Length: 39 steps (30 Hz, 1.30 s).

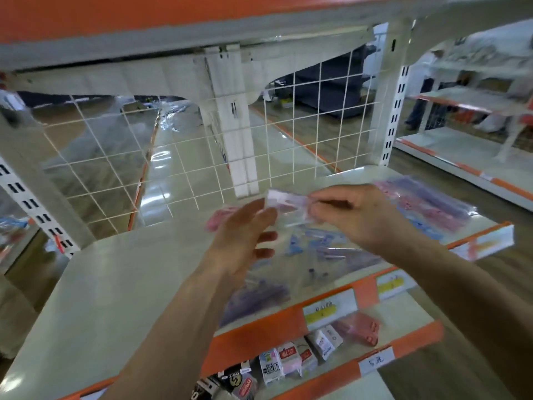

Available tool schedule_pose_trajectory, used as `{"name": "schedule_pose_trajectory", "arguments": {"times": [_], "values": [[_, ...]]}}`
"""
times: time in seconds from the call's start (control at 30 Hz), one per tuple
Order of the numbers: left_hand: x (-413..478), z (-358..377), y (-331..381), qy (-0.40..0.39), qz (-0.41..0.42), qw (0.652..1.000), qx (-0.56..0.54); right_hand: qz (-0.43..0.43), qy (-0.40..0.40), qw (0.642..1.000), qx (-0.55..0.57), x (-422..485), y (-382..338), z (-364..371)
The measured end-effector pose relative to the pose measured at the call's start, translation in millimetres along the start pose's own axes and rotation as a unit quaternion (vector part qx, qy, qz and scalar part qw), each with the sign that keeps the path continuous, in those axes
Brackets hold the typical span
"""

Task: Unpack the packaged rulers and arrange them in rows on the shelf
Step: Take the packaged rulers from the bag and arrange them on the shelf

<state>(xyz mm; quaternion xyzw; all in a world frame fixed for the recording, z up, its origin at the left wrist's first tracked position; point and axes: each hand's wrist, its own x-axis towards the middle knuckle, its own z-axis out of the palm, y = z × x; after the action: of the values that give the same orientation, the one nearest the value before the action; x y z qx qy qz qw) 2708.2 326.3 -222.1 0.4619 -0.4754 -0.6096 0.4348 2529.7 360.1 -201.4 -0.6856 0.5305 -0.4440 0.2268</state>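
Shelf (115,269); blurred pack (285,204), perhaps rulers, before strewn packs (432,209).

I see two bare forearms, one coming up from the bottom centre of the frame, the other from the lower right edge. Each ends in a bare hand, left hand (242,243) and right hand (357,217). Blur hides finer detail.

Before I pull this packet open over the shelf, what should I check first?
1. Right hand pinches the clear packet at its right end: ok.
2. Left hand has a firm hold on it: cannot tell, blurred.
3. Packet seal already open: cannot tell.
4. Bare shelf space at the left for a row: ok.
5. Loose bags lie under the hands, in the drop path: not ok.
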Motion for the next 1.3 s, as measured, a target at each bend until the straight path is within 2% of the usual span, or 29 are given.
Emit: {"name": "schedule_pose_trajectory", "arguments": {"times": [0.03, 0.17, 0.23, 0.33, 0.47, 0.53, 0.6, 0.63, 0.73, 0.8, 0.9, 1.0, 1.17, 1.3], "values": [[1, 3, -1, 0.002, 0.011, 0.999, 0.046, 0.033, -0.017, 0.999, 0.001, 2, 2, -8], [4, 19, 0, 0.003, 0.01, 0.991, 0.131, 0.067, -0.057, 0.987, -0.138, 5, 19, -21], [9, 21, 1, 0.002, 0.017, 0.985, 0.171, 0.124, -0.07, 0.984, -0.109, 6, 30, -26], [11, 9, 4, 0.042, 0.036, 0.981, 0.187, 0.204, -0.084, 0.971, -0.088, 5, 47, -28], [5, -17, 5, 0.068, 0.027, 0.98, 0.185, 0.222, -0.104, 0.956, -0.162, 1, 67, -14], [-2, -27, 6, 0.073, 0.018, 0.977, 0.199, 0.199, -0.121, 0.937, -0.26, -2, 72, -9], [-9, -40, 6, 0.084, 0.014, 0.969, 0.231, 0.136, -0.11, 0.904, -0.391, -5, 66, -9], [-12, -49, 5, 0.092, 0.015, 0.963, 0.253, 0.099, -0.095, 0.901, -0.413, -6, 59, -10], [-24, -74, 1, 0.128, 0.011, 0.938, 0.322, 0.017, -0.108, 0.945, -0.307, -12, 28, 5], [-33, -83, -2, 0.133, -0.002, 0.904, 0.406, -0.023, -0.15, 0.958, -0.242, -17, 8, 31], [-42, -84, -11, 0.089, -0.039, 0.832, 0.546, -0.02, -0.223, 0.932, -0.286, -16, -2, 74], [-48, -76, -27, 0.062, -0.047, 0.786, 0.613, -0.017, -0.252, 0.896, -0.366, -14, -7, 95], [-57, -58, -37, 0.063, -0.03, 0.761, 0.645, 0.0, -0.309, 0.896, -0.319, -29, -28, 104], [-57, -60, -33, 0.031, -0.036, 0.758, 0.65, 0.028, -0.327, 0.896, -0.3, -30, -30, 102]]}}
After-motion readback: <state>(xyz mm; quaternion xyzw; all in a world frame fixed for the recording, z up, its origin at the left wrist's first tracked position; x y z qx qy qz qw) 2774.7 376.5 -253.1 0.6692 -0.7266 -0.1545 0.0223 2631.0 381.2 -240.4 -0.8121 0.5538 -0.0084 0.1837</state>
